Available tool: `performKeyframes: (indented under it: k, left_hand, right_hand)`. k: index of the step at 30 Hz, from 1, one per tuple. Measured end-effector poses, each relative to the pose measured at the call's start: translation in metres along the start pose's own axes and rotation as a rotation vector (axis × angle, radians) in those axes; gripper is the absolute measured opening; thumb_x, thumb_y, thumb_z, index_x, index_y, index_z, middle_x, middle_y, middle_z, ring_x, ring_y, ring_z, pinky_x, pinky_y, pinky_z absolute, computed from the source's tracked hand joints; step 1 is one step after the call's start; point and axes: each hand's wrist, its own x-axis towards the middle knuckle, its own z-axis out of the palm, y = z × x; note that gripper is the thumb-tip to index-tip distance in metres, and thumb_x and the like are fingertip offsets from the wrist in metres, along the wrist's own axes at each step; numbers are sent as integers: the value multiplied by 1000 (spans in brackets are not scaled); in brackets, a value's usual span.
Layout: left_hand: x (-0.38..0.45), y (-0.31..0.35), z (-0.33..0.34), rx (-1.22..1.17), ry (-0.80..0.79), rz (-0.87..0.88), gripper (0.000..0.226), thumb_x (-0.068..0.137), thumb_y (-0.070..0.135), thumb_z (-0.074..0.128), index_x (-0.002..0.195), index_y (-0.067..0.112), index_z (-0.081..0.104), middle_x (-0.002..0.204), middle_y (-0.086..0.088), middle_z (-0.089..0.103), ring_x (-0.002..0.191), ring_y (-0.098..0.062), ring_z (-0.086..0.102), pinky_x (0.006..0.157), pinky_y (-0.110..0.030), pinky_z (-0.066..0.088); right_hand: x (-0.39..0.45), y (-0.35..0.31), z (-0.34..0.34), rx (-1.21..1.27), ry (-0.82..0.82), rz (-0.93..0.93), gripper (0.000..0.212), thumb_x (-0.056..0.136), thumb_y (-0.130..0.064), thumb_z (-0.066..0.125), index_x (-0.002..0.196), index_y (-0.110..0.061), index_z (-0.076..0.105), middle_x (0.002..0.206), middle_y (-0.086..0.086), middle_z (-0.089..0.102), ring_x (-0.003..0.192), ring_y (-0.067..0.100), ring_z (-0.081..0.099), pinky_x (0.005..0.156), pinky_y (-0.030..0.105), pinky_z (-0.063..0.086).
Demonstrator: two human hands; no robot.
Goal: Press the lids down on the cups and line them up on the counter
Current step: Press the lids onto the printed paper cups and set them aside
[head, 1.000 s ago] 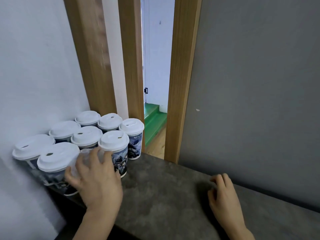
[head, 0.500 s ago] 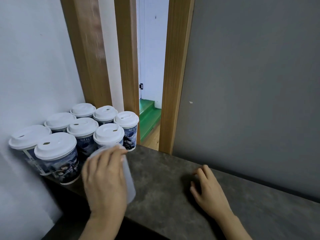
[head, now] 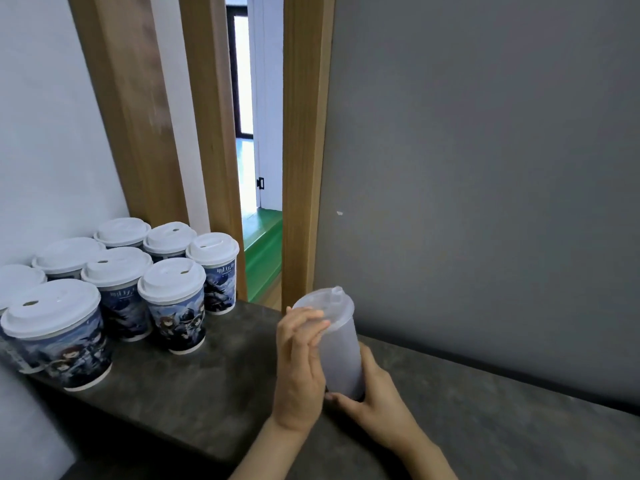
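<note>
Lifted rightward from the printed white-lidded paper cups [head: 114, 289], a frosted translucent plastic cup [head: 341, 355] sits tilted above the bench [head: 207, 393], left hand [head: 299, 372] gripping its lid, right hand [head: 372, 396] cradling its base; even rim pressure should seat it.

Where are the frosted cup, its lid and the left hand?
frosted cup [head: 341, 362], head view, middle of its side wall
lid [head: 327, 304], head view, top surface
left hand [head: 299, 372], head view, back of the hand
</note>
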Motion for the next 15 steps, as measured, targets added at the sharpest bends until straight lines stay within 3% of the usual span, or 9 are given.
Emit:
performKeyframes:
  k: [3, 5, 7, 10, 12, 15]
  left_hand:
    - [-10, -10, 1, 36, 61, -143, 35, 102, 15, 36, 136, 17, 43, 131, 6, 40, 125, -7, 46, 99, -39, 45]
    - [-12, -13, 1, 56, 17, -237, 44, 99, 16, 38, 143, 20, 37, 133, 7, 36, 125, -3, 45, 96, -39, 48]
    - [-13, -11, 2, 81, -85, -236, 51, 98, 21, 42, 147, 26, 32, 135, 11, 32, 125, -4, 45, 94, -37, 51]
    - [-13, -9, 1, 110, -162, -177, 53, 98, 27, 48, 148, 29, 30, 138, 17, 31, 129, 2, 40, 99, -18, 45]
    - [-12, -10, 0, 123, -148, -195, 50, 99, 21, 53, 143, 31, 35, 139, 14, 39, 133, 7, 38, 102, -11, 40]
    - [-11, -11, -1, 165, -102, -262, 56, 91, 5, 56, 136, 34, 41, 139, 4, 47, 130, 0, 42, 104, -12, 37]
  right_hand:
    - [-1, 5, -5, 7, 139, -1, 80, 72, -50, 82, 135, -50, 34, 132, -35, 43, 123, -13, 44, 96, 8, 40]
    - [-1, 7, -7, -15, 263, -9, 84, 71, -35, 85, 137, -48, 34, 130, -26, 42, 122, -10, 42, 92, 11, 40]
    - [0, 9, -9, 8, 365, -8, 85, 70, -21, 86, 133, -50, 37, 128, -19, 42, 120, -8, 42, 91, 16, 42]
    - [0, 11, -12, 74, 414, -1, 87, 67, -9, 89, 128, -51, 42, 128, -15, 42, 118, -8, 43, 93, 21, 45]
    - [-1, 10, -14, 159, 384, 13, 85, 64, -20, 91, 128, -49, 45, 127, -19, 45, 118, -8, 45, 91, 17, 45]
    - [-3, 5, -17, 392, 319, 143, 88, 55, -57, 84, 133, -46, 45, 127, -21, 50, 113, -6, 54, 84, 16, 52]
